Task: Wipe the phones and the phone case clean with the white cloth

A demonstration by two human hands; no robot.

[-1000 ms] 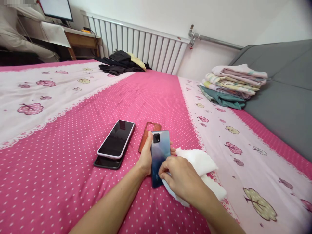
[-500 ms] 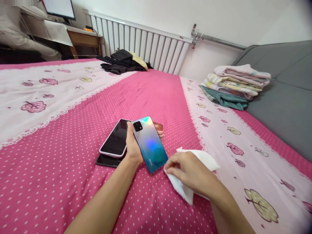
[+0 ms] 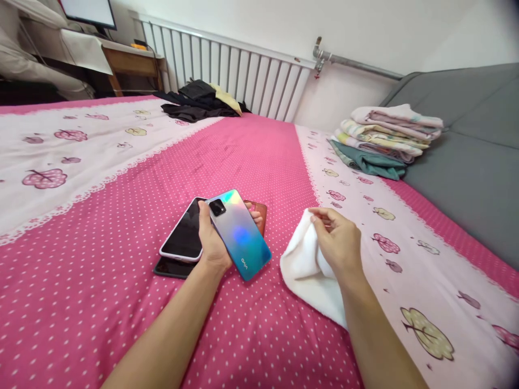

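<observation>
My left hand [image 3: 213,243] is wrapped round a shiny blue and silver phone [image 3: 242,237], its back and camera block facing up. To the right, my right hand [image 3: 338,237] pinches a corner of a white cloth [image 3: 302,265], which hangs down in folds towards the bed. Left of the held phone lies a phone with a light rim [image 3: 183,235], dark screen up, resting on another dark phone [image 3: 174,267]. A brown phone case [image 3: 261,212] shows partly behind the held phone and my left fingers.
The pink dotted bedspread [image 3: 259,156] lies under everything. Dark clothes [image 3: 198,102] are heaped at the far edge before a white radiator [image 3: 227,59]. Folded bedding [image 3: 389,135] is stacked by the grey headboard [image 3: 466,156]. A seated person's leg [image 3: 44,75] shows beside a desk [image 3: 130,62].
My right hand has moved up and right, lifting the white cloth by its corner. The phone in my left hand has shifted slightly left in view, along with the whole scene.
</observation>
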